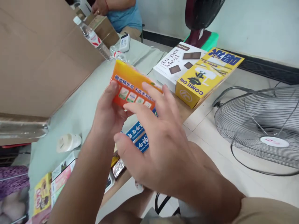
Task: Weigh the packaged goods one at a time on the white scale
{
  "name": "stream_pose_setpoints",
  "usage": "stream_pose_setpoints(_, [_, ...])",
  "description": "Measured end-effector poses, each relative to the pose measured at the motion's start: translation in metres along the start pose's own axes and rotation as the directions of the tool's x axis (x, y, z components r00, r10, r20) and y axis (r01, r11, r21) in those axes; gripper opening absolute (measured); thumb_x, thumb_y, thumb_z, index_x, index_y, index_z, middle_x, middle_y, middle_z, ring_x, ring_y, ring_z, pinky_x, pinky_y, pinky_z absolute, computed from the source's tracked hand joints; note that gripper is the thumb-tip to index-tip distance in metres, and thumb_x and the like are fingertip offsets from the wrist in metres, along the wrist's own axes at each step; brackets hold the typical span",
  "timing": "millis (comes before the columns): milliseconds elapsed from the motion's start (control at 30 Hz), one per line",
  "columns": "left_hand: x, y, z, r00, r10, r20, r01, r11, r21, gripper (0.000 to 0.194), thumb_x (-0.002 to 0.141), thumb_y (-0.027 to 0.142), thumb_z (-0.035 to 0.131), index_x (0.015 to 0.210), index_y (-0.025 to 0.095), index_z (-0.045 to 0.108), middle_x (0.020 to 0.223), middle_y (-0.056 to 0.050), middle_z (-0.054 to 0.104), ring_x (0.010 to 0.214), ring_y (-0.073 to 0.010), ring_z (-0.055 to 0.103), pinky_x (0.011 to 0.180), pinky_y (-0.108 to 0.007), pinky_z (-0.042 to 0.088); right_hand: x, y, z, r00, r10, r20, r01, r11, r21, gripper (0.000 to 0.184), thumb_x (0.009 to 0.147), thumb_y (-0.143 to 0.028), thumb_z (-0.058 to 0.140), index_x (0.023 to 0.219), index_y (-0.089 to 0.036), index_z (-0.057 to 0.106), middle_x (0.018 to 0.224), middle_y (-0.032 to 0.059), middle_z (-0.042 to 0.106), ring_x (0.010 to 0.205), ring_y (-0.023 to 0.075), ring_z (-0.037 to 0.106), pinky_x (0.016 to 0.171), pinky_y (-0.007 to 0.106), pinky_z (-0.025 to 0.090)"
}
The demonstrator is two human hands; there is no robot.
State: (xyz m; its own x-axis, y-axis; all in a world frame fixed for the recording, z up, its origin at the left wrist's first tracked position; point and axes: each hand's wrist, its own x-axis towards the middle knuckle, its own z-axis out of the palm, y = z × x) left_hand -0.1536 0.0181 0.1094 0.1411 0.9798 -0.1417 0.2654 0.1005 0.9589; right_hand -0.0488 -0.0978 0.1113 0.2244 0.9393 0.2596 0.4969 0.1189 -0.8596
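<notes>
An orange-and-yellow soap packet (130, 81) with Chinese print is held up over the table in my left hand (109, 107), its thumb on the near left edge. My right hand (156, 133) is in front of it with fingers spread; the fingertips overlap the packet's right part, and whether they press on it I cannot tell. Below and partly behind my hands lie blue Yunnan Baiyao toothpaste boxes (140, 143). A small shiny wrapped packet (118, 168) lies near the table edge, partly covered by my right hand.
A white "Su-per Meal" box (167, 67) and a yellow "COME ON" box (198, 77) stand at the table's right edge. Water bottles (93, 39), a white roll (69, 142) and snack boxes (43, 193) are around. A floor fan (261, 130) is right; another person (123, 15) sits behind.
</notes>
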Motion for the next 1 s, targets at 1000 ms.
stream_pose_setpoints(1000, [0.133,-0.071,0.024,0.94,-0.34,0.043,0.339,0.94,0.017,0.048,0.078,0.064,0.075,0.102,0.023,0.066,0.106,-0.012,0.075,0.105,-0.0327,0.075,0.094,-0.047,0.062,0.045,0.064,0.019,0.875,0.382,0.296,-0.308,0.913,-0.269,0.051,0.096,-0.05,0.055,0.134,-0.016,0.063,0.151,0.0228,0.052,0.154,0.0451,0.037,0.126,0.067,0.025])
